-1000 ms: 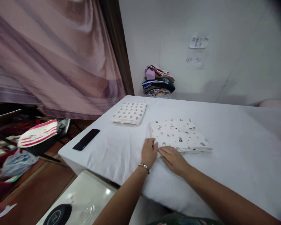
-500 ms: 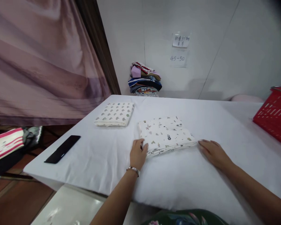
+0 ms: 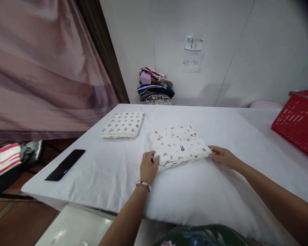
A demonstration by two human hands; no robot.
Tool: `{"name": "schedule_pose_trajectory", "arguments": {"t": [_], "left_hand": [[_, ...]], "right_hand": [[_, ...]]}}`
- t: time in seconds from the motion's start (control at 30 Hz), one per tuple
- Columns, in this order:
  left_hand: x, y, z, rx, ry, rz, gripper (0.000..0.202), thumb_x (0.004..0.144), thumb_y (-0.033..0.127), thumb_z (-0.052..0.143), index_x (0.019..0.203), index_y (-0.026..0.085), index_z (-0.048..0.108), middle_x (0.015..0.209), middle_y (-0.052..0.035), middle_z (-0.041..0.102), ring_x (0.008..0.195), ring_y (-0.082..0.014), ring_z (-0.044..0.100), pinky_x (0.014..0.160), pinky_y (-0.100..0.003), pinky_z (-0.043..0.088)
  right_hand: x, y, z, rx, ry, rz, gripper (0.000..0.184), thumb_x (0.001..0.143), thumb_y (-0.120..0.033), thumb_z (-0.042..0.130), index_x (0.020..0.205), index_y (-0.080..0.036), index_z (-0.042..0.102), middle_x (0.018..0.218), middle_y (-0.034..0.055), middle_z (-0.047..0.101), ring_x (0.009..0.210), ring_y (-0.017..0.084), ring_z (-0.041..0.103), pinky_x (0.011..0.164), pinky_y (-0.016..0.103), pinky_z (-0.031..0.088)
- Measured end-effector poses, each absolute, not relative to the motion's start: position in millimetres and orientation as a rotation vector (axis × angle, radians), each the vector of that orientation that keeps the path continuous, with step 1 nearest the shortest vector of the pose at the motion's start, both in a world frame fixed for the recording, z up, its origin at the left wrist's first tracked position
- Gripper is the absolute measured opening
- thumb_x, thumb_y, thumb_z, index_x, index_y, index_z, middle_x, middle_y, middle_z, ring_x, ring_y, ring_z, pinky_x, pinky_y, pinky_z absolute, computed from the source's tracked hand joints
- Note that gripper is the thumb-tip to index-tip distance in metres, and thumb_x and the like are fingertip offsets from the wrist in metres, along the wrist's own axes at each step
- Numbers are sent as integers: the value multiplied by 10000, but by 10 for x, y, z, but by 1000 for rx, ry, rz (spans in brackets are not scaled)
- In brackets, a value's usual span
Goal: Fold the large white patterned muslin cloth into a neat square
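A folded white cloth [image 3: 179, 143] with small printed motifs lies flat on the table in front of me, its layered edge facing me. At its near left corner, my left hand [image 3: 149, 166] pinches the edge between thumb and fingers. My right hand [image 3: 223, 157] grips the near right corner, thumb below and fingers on top. Farther left rests a second folded white cloth [image 3: 123, 124] with rows of grey prints, apart from both hands.
The white-covered table [image 3: 105, 164] carries a black flat object [image 3: 65, 165] near its left edge. A red basket [image 3: 299, 119] stands at the right. Behind the table is a pile of folded fabrics [image 3: 156, 85] against the wall. A pink curtain [image 3: 41, 68] hangs at left.
My right hand has moved in to the cloth's right corner and closed on it. The left hand keeps its place at the left corner. The view has shifted slightly.
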State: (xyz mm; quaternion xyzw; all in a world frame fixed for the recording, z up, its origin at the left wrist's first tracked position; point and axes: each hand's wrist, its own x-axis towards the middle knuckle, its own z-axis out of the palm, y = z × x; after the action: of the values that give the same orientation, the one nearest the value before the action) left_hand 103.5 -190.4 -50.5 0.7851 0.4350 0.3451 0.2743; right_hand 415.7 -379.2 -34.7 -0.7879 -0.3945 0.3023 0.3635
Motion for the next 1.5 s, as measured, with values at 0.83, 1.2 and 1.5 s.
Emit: {"name": "schedule_pose_trajectory", "arguments": {"t": [0.83,1.2,1.5], "left_hand": [[1065,-1909,-500,2167,1215,834,266,815,320,486,1049,217,560,1014,-34,527,717,-127,542,715,-292,462],[1049,-1919,-536,2142,1164,889,265,818,324,489,1047,218,570,984,-29,532,706,-120,540,718,-287,469],[1047,-1957,-507,2127,1178,878,249,824,283,467,1047,216,555,1012,-33,520,780,-138,551,770,-308,455]], "right_hand": [[3990,-3820,-510,-2206,-1122,176,310,804,-355,433,1046,-239,588,813,7,628,676,160,547,640,297,440],[4027,-3851,-434,-2240,-1282,235,343,807,-347,419,1098,-247,569,995,31,629,782,178,584,664,309,479],[3593,-3496,-245,-2089,-1687,116,552,884,-490,354,1377,-240,340,1475,33,232,1346,228,204,1064,423,293]]}}
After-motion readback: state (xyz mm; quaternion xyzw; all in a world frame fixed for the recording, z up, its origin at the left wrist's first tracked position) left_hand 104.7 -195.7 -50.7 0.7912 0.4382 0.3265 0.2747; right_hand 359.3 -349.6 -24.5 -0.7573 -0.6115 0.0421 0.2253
